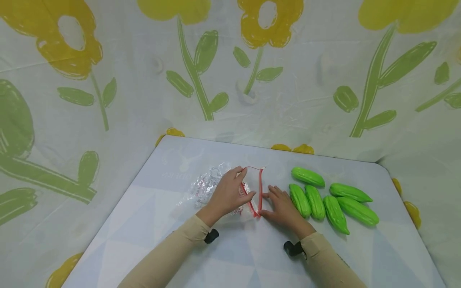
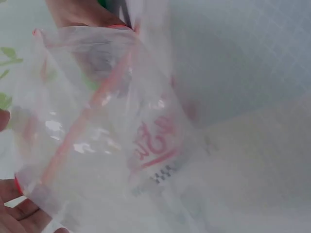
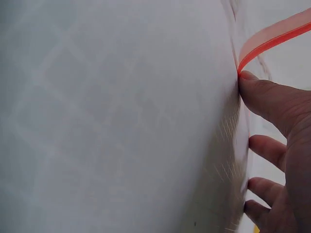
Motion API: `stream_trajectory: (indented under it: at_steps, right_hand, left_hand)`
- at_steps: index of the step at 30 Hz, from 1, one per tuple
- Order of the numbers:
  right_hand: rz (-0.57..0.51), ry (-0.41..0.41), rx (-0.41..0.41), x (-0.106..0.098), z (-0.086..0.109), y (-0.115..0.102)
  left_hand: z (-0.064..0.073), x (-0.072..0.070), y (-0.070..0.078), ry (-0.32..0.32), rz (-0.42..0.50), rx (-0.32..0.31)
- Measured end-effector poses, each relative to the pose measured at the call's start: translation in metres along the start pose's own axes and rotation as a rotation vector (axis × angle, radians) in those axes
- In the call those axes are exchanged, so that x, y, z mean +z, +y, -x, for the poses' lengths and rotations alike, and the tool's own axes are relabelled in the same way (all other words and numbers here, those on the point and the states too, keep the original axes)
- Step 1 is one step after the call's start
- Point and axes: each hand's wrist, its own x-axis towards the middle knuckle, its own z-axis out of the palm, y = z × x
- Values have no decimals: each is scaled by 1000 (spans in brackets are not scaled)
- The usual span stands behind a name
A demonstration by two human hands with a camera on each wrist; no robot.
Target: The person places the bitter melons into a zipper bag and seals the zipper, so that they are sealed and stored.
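Observation:
A clear plastic zip bag (image 1: 209,186) with red edging and red print lies crumpled to the left, its mouth (image 1: 261,192) spread between two red strips. At the left strip, my left hand (image 1: 228,192) holds the bag, thumb across the opening and fingertips at its far end. My right hand (image 1: 282,208) holds the other strip by its near end. In the right wrist view the thumb (image 3: 265,94) presses where the red strip (image 3: 277,39) bends, and fingertips touch the film below. The clear film (image 2: 97,145) fills much of the left wrist view.
Several bright green, ridged, cucumber-shaped pieces (image 1: 335,214) lie just right of my right hand, the nearest (image 1: 299,200) close behind it. The pale patterned table (image 1: 230,256) meets a flower-printed curtain (image 1: 302,100) at its back and sides.

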Motion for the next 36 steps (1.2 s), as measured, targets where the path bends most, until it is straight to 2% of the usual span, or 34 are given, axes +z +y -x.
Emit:
stream_trajectory:
  at_steps: [2, 9, 15, 21, 28, 32, 36]
  right_hand:
    - [4, -1, 14, -1, 0, -1]
    - [-20, -1, 42, -2, 2, -4]
    - [2, 24, 11, -3, 2, -4]
    - [12, 17, -16, -5, 2, -4]
    - [42, -13, 2, -4, 4, -4]
    - [49, -27, 22, -3, 2, -3]
    - [39, -28, 31, -4, 0, -3]
  left_hand:
    - [-2, 0, 1, -26, -8, -6]
    - [0, 9, 3, -184, -48, -29]
    - [2, 15, 3, -223, -60, -14]
    - [3, 22, 2, -266, -68, -13]
    - [7, 30, 3, -332, -41, -9]
    - [6, 28, 4, -337, -30, -6]
    - [2, 20, 6, -234, -56, 3]
